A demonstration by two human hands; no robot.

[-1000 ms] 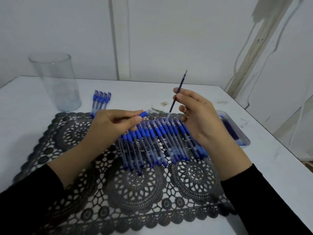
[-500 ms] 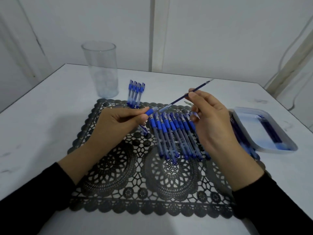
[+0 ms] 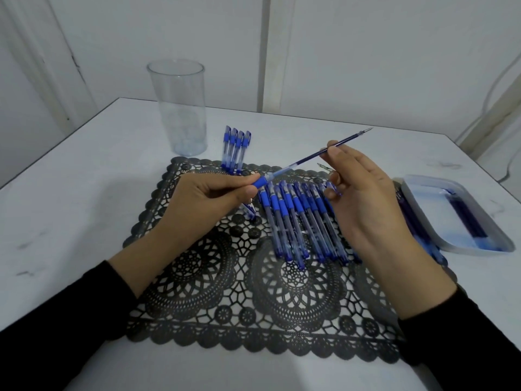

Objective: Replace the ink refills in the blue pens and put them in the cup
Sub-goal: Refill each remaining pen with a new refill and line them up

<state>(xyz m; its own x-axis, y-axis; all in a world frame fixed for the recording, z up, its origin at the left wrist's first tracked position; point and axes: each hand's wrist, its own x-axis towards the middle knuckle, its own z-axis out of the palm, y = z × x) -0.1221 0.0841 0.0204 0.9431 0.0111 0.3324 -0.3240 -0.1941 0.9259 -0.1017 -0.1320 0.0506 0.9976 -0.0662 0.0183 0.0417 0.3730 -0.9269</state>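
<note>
My left hand [image 3: 203, 203] grips a blue pen barrel [image 3: 260, 181] by its blue grip end. My right hand [image 3: 363, 196] pinches a dark blue ink refill [image 3: 315, 156] that slants up to the right, its lower end at the barrel's mouth and its metal tip pointing away. Below the hands, several blue pens [image 3: 298, 221] lie side by side on a black lace mat [image 3: 225, 292]. A clear cup [image 3: 180, 108] stands empty at the back left. Several capped blue pens [image 3: 235, 148] lie beside the cup.
A shallow grey tray [image 3: 423, 187] holding dark blue refills [image 3: 465, 218] sits at the right on the white table [image 3: 70, 207]. More refills lie between the tray and my right wrist. A small pen tip piece [image 3: 322, 166] rests behind my right hand. White walls stand behind the table.
The refill has tipped from nearly upright to slanting toward the barrel, and its lower end has met the barrel's mouth. The view has swung left, bringing the tray fully into sight.
</note>
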